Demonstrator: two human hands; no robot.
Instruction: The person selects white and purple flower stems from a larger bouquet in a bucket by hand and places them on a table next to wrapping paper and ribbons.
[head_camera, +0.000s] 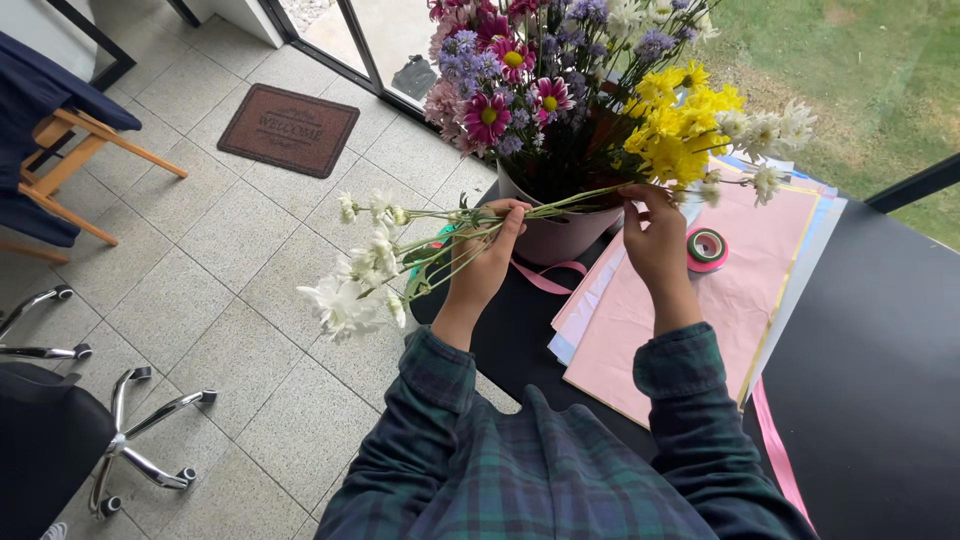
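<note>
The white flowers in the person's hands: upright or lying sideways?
Sideways. The white flowers lie nearly level, blooms left past the table edge; the left hand grips the stems and the right hand pinches their far ends.

— What's on the black table (880, 380)?
— Pink paper sheets (740, 290), a green ribbon roll (706, 247), a pale pink pot of mixed flowers (560, 238).
— The floor?
— A brown rectangular doormat (288, 128), a black chair's chrome base (150, 440)

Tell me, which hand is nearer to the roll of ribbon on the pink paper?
Right. The right hand holds the stem ends just beside the ribbon roll, while the left hand grips the white flowers farther away, past the pot.
</note>
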